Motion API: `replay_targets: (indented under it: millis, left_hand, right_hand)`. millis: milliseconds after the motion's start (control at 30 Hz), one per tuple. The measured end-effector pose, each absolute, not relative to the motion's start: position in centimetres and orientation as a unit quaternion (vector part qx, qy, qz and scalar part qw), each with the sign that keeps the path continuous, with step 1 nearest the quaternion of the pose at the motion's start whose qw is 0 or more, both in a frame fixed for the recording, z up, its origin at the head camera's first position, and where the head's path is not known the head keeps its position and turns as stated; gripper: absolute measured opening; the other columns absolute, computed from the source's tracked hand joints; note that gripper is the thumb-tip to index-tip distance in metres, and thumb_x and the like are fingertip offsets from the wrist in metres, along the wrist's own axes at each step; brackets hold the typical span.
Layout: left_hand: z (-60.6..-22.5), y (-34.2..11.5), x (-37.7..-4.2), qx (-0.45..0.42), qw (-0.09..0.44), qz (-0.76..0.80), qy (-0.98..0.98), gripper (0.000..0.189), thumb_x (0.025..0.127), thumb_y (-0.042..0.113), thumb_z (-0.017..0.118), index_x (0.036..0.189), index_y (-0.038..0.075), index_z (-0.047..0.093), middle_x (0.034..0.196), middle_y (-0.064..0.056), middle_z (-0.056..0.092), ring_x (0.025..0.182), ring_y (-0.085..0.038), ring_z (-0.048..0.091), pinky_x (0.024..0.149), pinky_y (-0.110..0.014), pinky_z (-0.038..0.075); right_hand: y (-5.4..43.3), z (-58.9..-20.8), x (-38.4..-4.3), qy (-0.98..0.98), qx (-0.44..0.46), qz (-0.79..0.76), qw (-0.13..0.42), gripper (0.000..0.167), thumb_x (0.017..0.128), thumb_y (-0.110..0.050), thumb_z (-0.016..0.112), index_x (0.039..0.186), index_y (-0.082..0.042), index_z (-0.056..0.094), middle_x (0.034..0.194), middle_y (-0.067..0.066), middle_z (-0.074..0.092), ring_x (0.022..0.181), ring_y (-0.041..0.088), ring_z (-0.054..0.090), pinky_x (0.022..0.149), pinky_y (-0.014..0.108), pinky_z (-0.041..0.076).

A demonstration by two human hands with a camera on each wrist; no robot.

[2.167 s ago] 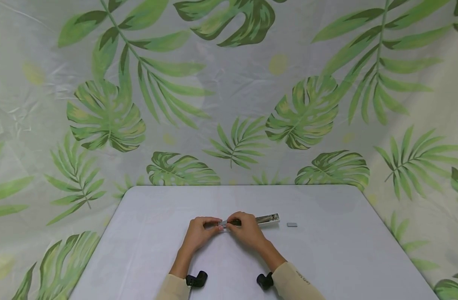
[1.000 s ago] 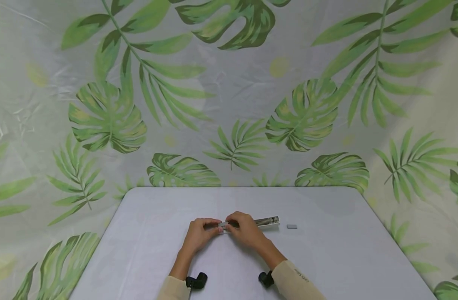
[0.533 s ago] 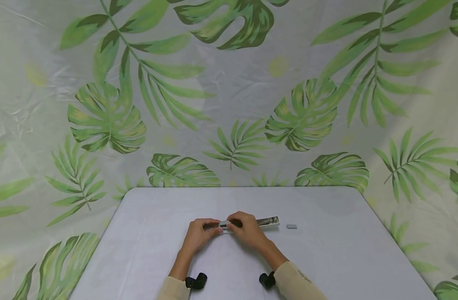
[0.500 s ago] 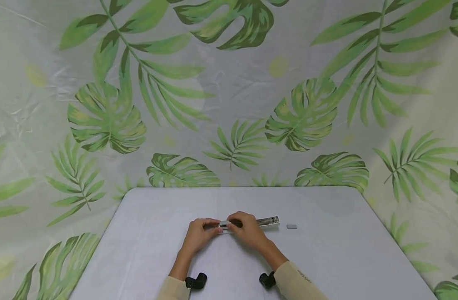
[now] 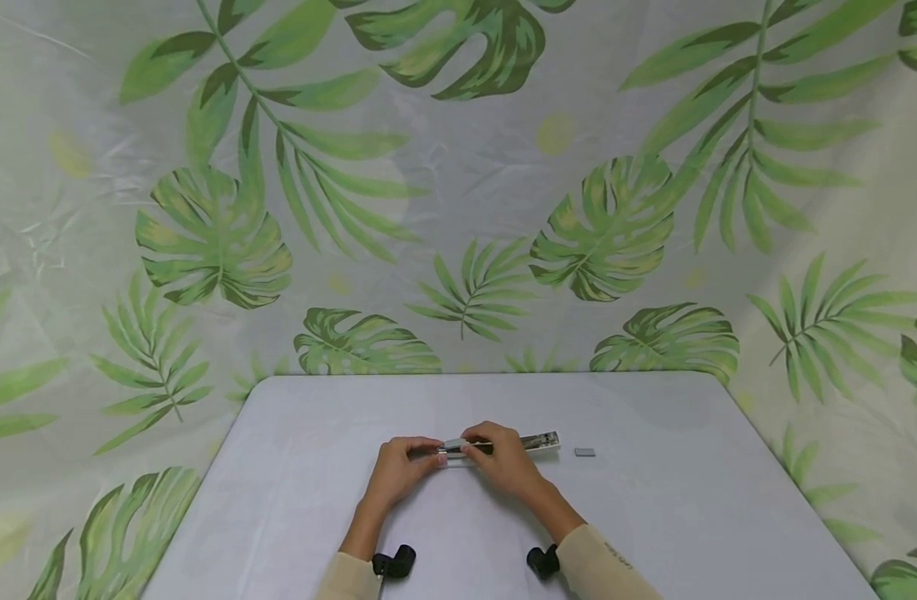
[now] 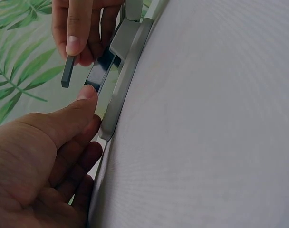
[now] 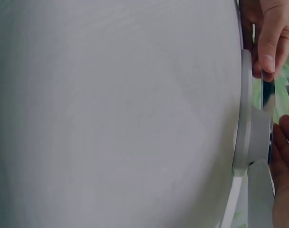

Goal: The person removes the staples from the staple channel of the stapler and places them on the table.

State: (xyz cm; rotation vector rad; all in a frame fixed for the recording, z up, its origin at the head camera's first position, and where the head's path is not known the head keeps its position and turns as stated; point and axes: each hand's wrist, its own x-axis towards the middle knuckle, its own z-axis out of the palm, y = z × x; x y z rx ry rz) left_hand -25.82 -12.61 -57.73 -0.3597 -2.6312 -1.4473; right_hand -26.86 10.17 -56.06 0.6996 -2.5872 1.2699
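Observation:
A stapler lies opened out on the table, its top cover (image 5: pixel 543 441) swung back to the right. In the left wrist view its grey base (image 6: pixel 125 85) and dark metal magazine (image 6: pixel 101 69) show. My left hand (image 5: pixel 398 468) pinches the front end of the magazine between thumb and fingers. My right hand (image 5: pixel 506 460) holds a short grey strip of staples (image 6: pixel 67 72) between thumb and finger, beside the magazine and apart from it. In the right wrist view the left hand (image 7: pixel 273 40) is at the top, and the right hand (image 7: pixel 286 152) is cut by the edge.
Right of the stapler, a second small grey strip of staples (image 5: pixel 584 452) lies on the white-covered table (image 5: pixel 316 408). A leaf-patterned curtain (image 5: pixel 466 192) hangs behind the table's far edge. Each wrist carries a small black camera.
My right hand has shifted slightly to the right along the stapler, showing more of the part between the hands. The left hand keeps its place, and the spare strip has not moved.

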Motion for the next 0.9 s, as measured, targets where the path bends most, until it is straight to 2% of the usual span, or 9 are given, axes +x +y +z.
replay_targets:
  millis: [533, 700, 900]
  left_hand:
    - [-57.7, -12.4, -25.9, -0.111, 0.053, -0.481, -0.868, 0.022, 0.086, 0.032, 0.085, 0.105, 0.023, 0.083, 0.104, 0.006, 0.080, 0.111, -0.020, 0.072, 0.099, -0.048, 0.054]
    - [-57.7, -12.4, -25.9, -0.107, 0.052, -0.481, -0.869, 0.021, 0.085, 0.032, 0.085, 0.105, 0.025, 0.083, 0.104, 0.005, 0.080, 0.110, -0.020, 0.072, 0.099, -0.048, 0.054]
    - [-57.7, -12.3, -25.9, -0.102, 0.050, -0.483, -0.868, 0.022, 0.085, 0.032, 0.085, 0.105, 0.023, 0.083, 0.105, 0.004, 0.080, 0.111, -0.022, 0.072, 0.098, -0.049, 0.054]
  right_hand:
    - [12.4, -55.5, -26.9, -0.876, 0.213, 0.416, 0.116, 0.016, 0.092, -0.017, 0.078, 0.108, -0.013, 0.077, 0.105, 0.000, 0.077, 0.100, 0.019, 0.072, 0.088, 0.040, 0.059]
    - [13.0, -55.5, -26.9, -0.879, 0.207, 0.408, 0.131, 0.016, 0.092, -0.017, 0.079, 0.107, -0.014, 0.077, 0.104, -0.001, 0.076, 0.098, 0.018, 0.072, 0.086, 0.037, 0.060]
    - [13.8, -55.2, -26.7, -0.884, 0.198, 0.405, 0.124, 0.018, 0.092, -0.019, 0.078, 0.110, -0.013, 0.077, 0.107, 0.000, 0.077, 0.100, 0.019, 0.073, 0.086, 0.037, 0.060]
